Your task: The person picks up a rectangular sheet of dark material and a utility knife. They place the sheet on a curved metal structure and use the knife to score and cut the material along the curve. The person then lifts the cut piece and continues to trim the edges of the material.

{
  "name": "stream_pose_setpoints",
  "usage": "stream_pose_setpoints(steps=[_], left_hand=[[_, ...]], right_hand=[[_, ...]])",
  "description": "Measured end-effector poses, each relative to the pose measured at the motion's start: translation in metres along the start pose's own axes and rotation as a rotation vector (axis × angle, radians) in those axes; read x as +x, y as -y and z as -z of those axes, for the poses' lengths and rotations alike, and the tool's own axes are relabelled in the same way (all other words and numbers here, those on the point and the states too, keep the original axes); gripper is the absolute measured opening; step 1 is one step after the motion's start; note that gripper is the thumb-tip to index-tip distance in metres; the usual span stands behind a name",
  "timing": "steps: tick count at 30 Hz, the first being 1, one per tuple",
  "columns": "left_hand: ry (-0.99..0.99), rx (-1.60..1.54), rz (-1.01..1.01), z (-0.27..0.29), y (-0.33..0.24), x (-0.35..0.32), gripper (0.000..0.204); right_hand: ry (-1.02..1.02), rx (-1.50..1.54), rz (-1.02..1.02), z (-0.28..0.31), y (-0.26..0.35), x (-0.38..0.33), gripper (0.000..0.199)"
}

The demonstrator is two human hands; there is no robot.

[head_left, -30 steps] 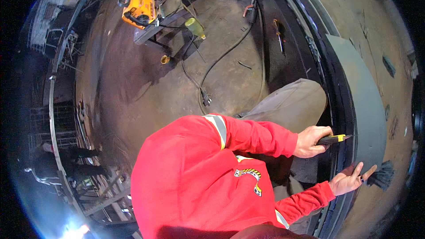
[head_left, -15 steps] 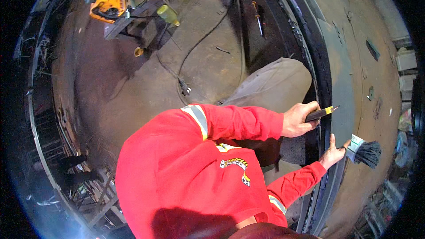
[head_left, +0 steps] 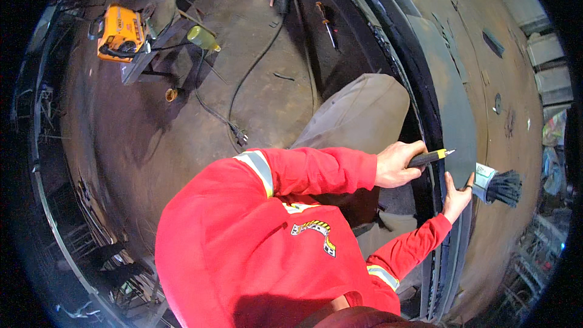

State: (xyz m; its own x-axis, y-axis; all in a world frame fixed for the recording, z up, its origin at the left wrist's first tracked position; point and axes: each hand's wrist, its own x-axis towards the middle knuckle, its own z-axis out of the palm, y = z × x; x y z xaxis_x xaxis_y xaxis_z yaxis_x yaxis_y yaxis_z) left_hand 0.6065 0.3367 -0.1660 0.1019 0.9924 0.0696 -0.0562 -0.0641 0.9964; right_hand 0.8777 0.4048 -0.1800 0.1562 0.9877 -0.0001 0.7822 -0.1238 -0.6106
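My left hand [head_left: 398,165] is closed around a black tool with a yellow end [head_left: 426,158]. Its thin pointed metal tip is over a long grey metal strip [head_left: 455,115]; whether it touches cannot be told. Its exact kind is not clear; it could be a knife or a marking tool. Lower in the picture, my right hand [head_left: 456,200] rests at the strip's edge, thumb and forefinger spread apart. Just beyond those fingers lies a brush [head_left: 504,188] with dark bristles and a pale wrapped end, on a brown surface. My other right-hand fingers are partly hidden.
An orange machine [head_left: 121,33] stands on a small stand at upper left, with a yellowish bottle [head_left: 203,38] beside it. Black cables [head_left: 267,48] loop over the floor, ending in a plug [head_left: 240,138]. A screwdriver [head_left: 327,24] lies near the long dark frame. My bent knee [head_left: 370,100] is beside it.
The whole view has shifted, moving most of the scene left in the picture. My left hand still grips the black-and-yellow tool, and my right hand has slid slightly closer to it along the strip.
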Motion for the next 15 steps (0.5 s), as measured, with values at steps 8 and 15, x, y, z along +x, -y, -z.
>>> stream_pose_setpoints(steps=[8,15], left_hand=[[0.084,0.112,0.074,-0.001,0.0,-0.003,0.022],[-0.057,0.286,0.104,-0.001,-0.007,-0.027,0.024]], right_hand=[[0.027,0.185,-0.057,-0.014,-0.002,-0.003,0.086],[0.143,0.578,0.083,-0.035,0.024,-0.005,0.084]])
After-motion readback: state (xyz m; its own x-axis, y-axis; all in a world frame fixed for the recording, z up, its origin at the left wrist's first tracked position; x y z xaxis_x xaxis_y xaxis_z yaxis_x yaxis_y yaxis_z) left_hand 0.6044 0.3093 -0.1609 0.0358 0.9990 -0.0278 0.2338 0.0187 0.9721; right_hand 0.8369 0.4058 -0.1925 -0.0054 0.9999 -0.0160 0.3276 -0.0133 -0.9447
